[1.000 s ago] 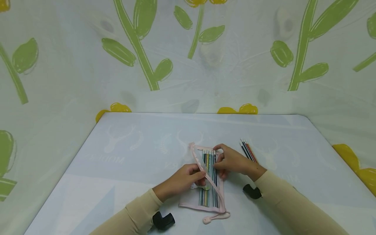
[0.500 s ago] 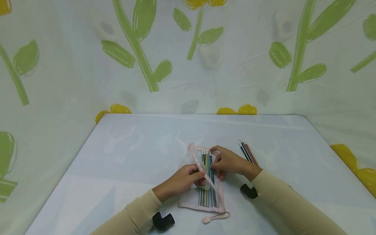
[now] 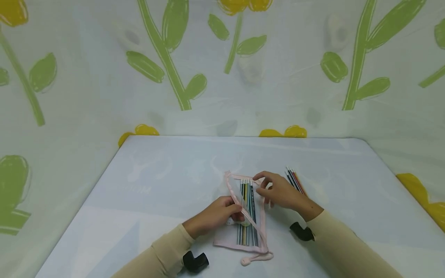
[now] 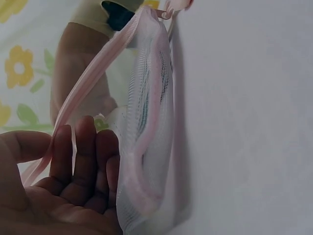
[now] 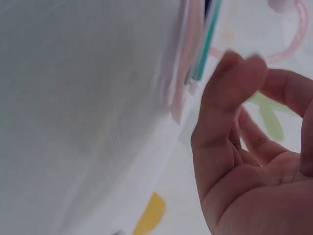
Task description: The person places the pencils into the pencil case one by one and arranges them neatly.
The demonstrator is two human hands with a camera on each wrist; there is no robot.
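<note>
A white mesh pencil case [image 3: 222,238] with pink trim lies in the middle of the table. My left hand [image 3: 216,215] pinches its pink zip edge [image 4: 90,81] between thumb and fingers, lifting that side so the top gapes. Inside lie several pencils [image 3: 246,193], mostly teal, dark and yellow, side by side lengthwise. My right hand [image 3: 282,193] hovers over the case's right edge, fingers loosely bent and nothing held. In the right wrist view its fingertips are apart from a teal pencil [image 5: 207,51]. Part of the pencils is hidden behind the raised flap.
Several more pencils [image 3: 294,180], dark and orange-red, lie on the table [image 3: 167,181] beyond my right hand, partly covered by it. A pink strap [image 3: 255,258] with a round end trails from the case's near corner. A flower-patterned cloth [image 3: 288,88] surrounds the table.
My right hand first shifted left with a dark pencil inside the case, then let go and drew back to the right. My left hand keeps its hold on the zip edge.
</note>
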